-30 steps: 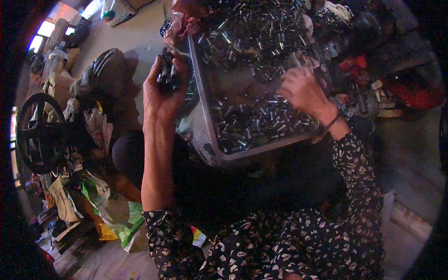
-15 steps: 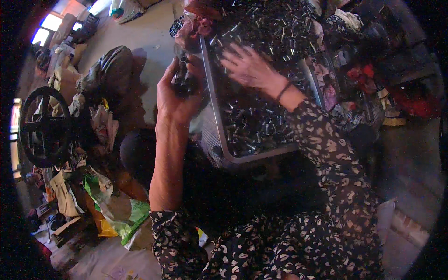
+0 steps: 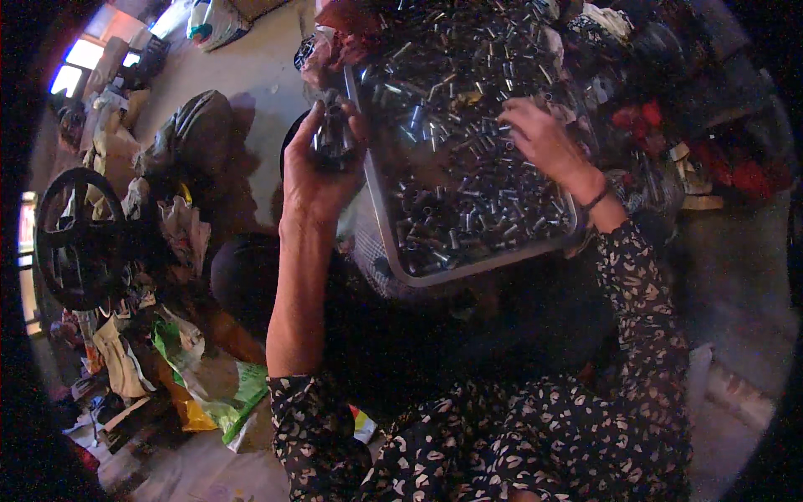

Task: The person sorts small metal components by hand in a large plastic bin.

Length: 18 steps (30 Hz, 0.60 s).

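Note:
My left hand [image 3: 316,186] is closed around several short metal tubes [image 3: 334,138], held upright beside the tray's left edge. A shallow metal-rimmed tray [image 3: 456,269] lies in front of me, strewn with many small shiny tubes [image 3: 498,205]. Over the tray's right part is my right hand [image 3: 548,144], palm down, fingers loosely bent and apart. I see nothing held in it, though its underside is hidden. A bare dark patch of tray bottom [image 3: 422,163] shows between the scattered tubes.
A black handwheel [image 3: 79,238] stands at the left. Pinkish cloth [image 3: 328,57] sits by the tray's far left corner. A green and white plastic sack [image 3: 213,393] lies at lower left. Red cloth [image 3: 644,125] and other clutter are beyond the tray's right side.
My right hand has swept from the tray's left side across to its right, and the tubes show more thinly spread in the middle. My left hand has stayed nearly in place with its tubes.

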Motion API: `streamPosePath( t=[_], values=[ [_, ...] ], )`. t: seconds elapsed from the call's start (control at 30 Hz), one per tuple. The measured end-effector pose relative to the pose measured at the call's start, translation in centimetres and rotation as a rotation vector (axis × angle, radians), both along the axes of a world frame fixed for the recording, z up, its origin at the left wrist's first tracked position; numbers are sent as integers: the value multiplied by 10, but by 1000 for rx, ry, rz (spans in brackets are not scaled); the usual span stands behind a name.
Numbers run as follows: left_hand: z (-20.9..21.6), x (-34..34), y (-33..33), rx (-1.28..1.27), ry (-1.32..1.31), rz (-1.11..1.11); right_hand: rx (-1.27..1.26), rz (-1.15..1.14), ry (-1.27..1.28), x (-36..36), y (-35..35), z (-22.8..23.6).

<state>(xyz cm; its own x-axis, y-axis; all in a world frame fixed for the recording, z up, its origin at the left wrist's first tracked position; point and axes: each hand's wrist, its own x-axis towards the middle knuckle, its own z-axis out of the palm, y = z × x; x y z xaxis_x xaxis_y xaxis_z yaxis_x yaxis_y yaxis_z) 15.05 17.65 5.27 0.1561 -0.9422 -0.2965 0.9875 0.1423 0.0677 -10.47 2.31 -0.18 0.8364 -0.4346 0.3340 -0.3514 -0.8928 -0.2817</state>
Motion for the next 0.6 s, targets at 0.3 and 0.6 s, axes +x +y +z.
streamPosePath(
  t=[0.3,0.6],
  values=[
    [-16,-32,-19,68,-888,-291,1143,-122,-512,0,9,7],
    [-49,-90,-45,408,-2529,-445,1074,-204,-602,-9,23,-1]
  ],
)
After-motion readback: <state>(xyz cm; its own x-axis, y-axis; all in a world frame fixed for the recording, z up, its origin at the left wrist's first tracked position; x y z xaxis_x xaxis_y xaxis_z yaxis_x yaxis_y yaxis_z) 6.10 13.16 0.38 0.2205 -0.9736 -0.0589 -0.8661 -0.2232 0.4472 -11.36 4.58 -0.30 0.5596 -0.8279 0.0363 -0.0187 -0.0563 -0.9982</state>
